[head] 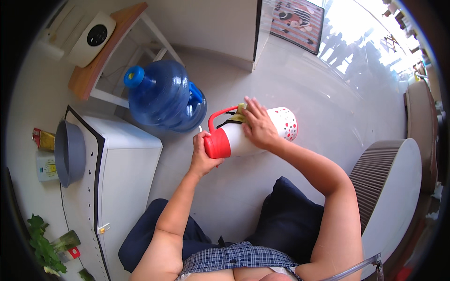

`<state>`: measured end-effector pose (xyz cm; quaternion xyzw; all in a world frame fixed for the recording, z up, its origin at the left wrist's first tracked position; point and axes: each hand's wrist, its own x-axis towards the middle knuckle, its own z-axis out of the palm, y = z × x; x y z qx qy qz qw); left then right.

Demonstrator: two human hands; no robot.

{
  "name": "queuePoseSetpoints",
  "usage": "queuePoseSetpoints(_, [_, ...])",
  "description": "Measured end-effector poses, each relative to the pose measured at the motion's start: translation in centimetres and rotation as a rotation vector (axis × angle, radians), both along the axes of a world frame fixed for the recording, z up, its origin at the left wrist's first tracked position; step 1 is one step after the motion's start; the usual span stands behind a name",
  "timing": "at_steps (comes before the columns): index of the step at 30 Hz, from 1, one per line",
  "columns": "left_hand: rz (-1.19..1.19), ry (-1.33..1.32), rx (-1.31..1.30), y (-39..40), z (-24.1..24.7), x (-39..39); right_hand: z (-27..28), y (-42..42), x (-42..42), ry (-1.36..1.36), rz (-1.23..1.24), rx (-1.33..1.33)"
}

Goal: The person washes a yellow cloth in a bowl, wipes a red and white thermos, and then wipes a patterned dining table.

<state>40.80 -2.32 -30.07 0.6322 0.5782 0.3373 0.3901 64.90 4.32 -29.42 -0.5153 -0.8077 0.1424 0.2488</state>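
Observation:
A white vacuum flask [239, 138] with a red top, a red handle and red and grey dots near its base lies tilted on its side in front of me. My left hand [203, 154] grips its red top end. Flat against its white body rests my right hand [259, 126], fingers spread, over a yellow-green cloth [238, 114] with dark edging. The cloth is pressed on the flask beside the handle, and part of it is hidden under my fingers.
A large blue water bottle [161, 95] stands left of the flask, near a wood-topped stand [105, 52]. At left, a grey basin [70, 152] sits on a white cabinet [130, 175]. A round ribbed table [393, 182] is at right.

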Motion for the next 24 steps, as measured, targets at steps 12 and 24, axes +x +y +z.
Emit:
queuePoseSetpoints(12, [0.08,-0.042,-0.154,0.1,-0.4,0.6,-3.4,-3.2,4.4,-0.155,-0.147,0.095])
queuePoseSetpoints(24, [-0.076,0.181,0.164,-0.8,0.1,1.5,-2.5,-5.1,5.4,0.23,-0.257,0.167])
